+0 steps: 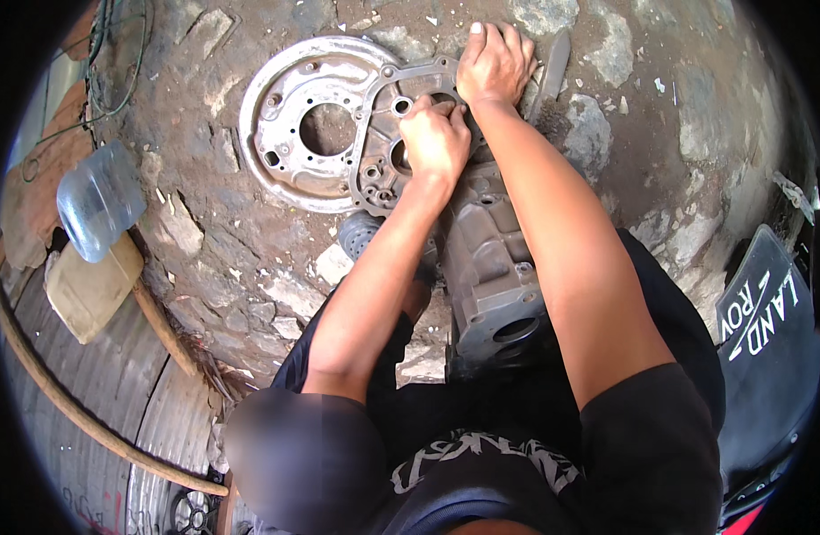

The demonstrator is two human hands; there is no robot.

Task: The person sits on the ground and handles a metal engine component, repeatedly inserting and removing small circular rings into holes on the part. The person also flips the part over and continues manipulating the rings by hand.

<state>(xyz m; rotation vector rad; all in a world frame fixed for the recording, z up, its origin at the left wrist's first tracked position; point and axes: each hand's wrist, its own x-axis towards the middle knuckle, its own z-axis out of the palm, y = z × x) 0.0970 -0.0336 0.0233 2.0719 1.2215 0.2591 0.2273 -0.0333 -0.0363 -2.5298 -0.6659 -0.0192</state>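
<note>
My left hand (pixel 435 135) is closed over the face of a grey metal casting (pixel 371 147) with several holes, beside its large openings. Its fingers are curled and hide what they hold, if anything. My right hand (pixel 496 64) is at the casting's upper right edge, thumb stretched forward and fingers bent. Whatever lies under those fingers is hidden. A round metal backing plate (pixel 260 125) with a central hole lies left of the casting and partly beneath it. Nearer to me, between my forearms, stands a grey gearbox housing (pixel 486 236) with a round opening (pixel 515 331) at its near end.
A flat grey blade-like piece (pixel 558 64) lies right of my right hand. A clear plastic jug (pixel 102 198), a tan plastic piece (pixel 94 285) and a curved wooden stick (pixel 80 415) are at the left. A dark lettered panel (pixel 766 330) stands at the right. The stony ground (pixel 196 294) is uneven.
</note>
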